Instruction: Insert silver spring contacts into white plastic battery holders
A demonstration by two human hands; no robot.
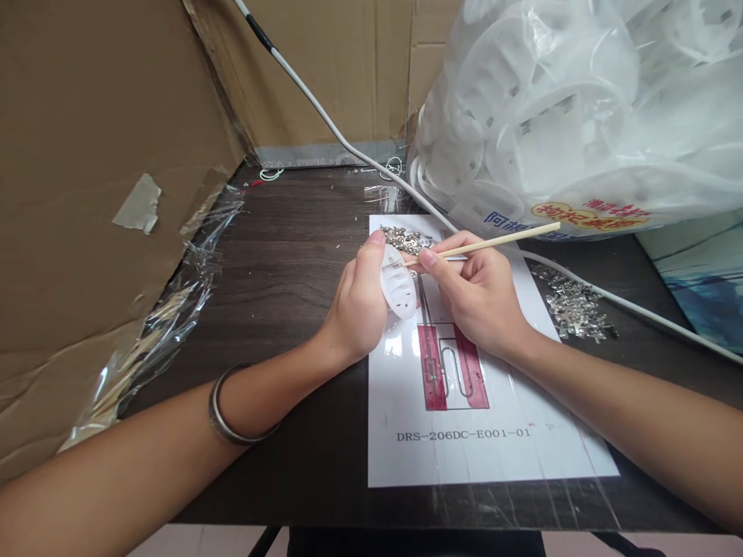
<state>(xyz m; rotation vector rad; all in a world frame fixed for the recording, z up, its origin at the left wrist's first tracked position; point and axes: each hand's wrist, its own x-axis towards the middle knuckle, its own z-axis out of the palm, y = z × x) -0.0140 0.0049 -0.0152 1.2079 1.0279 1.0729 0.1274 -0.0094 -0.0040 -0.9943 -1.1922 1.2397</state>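
Note:
My left hand [363, 302] is closed around the edge of a round white plastic part [399, 292] with slots in it, thumb on top. Between the thumb and fingers of my right hand [476, 290] is a thin wooden stick [499, 240], held at a slant. The stick's tip touches the plastic part, close to a small metal piece [397, 265] on its face. Just behind lies a pile of small metal pieces [403, 238] on a printed white sheet [464, 460], partly hidden by my hands.
A second heap of metal pieces [577, 305] lies right of the sheet. A large clear bag of white plastic parts [557, 124] stands at the back right. A white cable [325, 116] crosses the dark table [279, 255]. Cardboard [104, 155] walls the left and back.

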